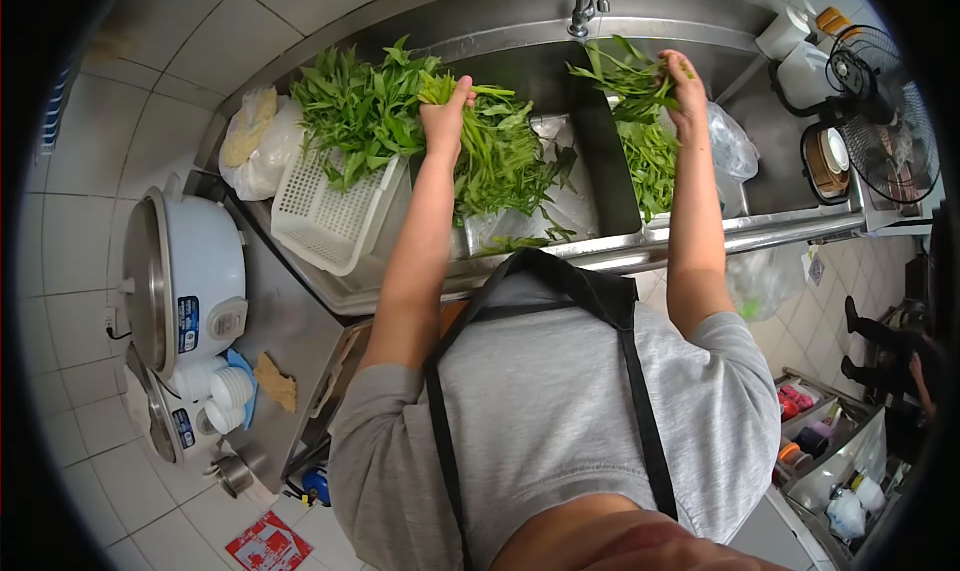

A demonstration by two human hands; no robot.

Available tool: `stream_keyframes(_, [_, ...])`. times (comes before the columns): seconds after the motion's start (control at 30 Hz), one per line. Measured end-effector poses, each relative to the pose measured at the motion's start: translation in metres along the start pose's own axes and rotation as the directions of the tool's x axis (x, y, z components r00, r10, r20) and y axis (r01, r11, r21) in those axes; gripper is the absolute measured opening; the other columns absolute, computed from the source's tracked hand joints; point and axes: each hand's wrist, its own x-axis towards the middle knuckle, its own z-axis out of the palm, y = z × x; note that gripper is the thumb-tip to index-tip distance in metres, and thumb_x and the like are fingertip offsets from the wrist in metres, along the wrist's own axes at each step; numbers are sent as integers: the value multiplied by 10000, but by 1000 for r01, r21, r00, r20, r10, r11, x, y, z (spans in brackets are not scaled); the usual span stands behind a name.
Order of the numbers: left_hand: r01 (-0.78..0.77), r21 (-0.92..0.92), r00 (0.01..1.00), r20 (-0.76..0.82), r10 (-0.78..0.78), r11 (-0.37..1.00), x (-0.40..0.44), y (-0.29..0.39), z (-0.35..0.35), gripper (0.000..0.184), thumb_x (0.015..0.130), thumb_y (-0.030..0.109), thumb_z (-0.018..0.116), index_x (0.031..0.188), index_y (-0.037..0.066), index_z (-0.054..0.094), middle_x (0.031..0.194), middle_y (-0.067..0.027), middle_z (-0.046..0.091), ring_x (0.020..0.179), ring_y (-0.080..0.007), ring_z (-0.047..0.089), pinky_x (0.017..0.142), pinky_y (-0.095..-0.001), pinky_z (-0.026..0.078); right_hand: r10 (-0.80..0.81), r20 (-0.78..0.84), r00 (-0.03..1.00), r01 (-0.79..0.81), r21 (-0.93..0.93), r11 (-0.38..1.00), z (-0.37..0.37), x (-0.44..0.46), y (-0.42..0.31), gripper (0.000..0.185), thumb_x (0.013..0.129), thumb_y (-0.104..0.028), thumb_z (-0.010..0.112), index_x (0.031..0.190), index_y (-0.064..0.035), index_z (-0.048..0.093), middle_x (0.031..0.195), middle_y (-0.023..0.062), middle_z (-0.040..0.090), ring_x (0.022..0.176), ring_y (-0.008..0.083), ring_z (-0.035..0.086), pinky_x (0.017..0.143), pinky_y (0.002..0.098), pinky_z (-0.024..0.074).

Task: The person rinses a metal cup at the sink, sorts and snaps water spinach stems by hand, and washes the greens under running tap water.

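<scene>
Long-stemmed leafy greens (495, 161) hang from my left hand (447, 121), whose fingers are wrapped round their stems over the left sink basin (545, 58). My right hand (684, 89) is raised over the right basin with a smaller bunch of greens (625, 76) between its fingers. Below it, more greens (645, 161) lie in the right basin. To the left of my left hand, a big leafy heap (360, 111) rests on a white perforated basket (325, 214). Loose leaves and water show at the bottom of the left basin.
A faucet (589, 6) stands behind the basins. Clear plastic bags (730, 141) lie right of the right basin, near a fan (880, 111). White bags (262, 146) and a large rice cooker (200, 271) are at the left. Another person (895, 356) is at the far right.
</scene>
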Motion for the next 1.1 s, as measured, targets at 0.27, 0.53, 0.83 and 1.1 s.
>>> stream_keyframes(0.27, [-24,144,992,128,5,989,-1,19,32,202,751,169,686,806,0,591,725,-53,607,619,-104,558,575,-226,432,49,256,965,76,-457,886,32,-1,-30,184,892,-209,494,959,-43,537,732,10,536,678,83,511,639,210,415])
stream_keyframes(0.53, [0,-59,934,357,21,998,-3,19,56,194,753,156,679,851,9,597,752,-70,609,638,-130,553,613,-251,432,196,406,892,278,-838,470,124,-36,5,292,732,-310,669,931,-100,624,764,136,617,740,230,587,708,326,445])
stream_keyframes(0.83, [204,-521,967,241,-86,829,9,7,8,112,811,126,607,883,67,546,806,-56,561,699,-139,536,686,-316,482,106,143,984,136,-988,72,40,-16,-60,270,714,-272,670,920,-101,633,770,153,625,731,273,608,670,358,457])
stream_keyframes(1.1, [277,-580,938,337,-84,766,6,0,2,107,824,170,595,895,103,551,876,-44,571,792,-158,542,758,-345,476,210,433,877,289,-823,488,75,-51,2,205,689,-200,678,864,-94,656,845,130,643,767,228,617,727,321,461])
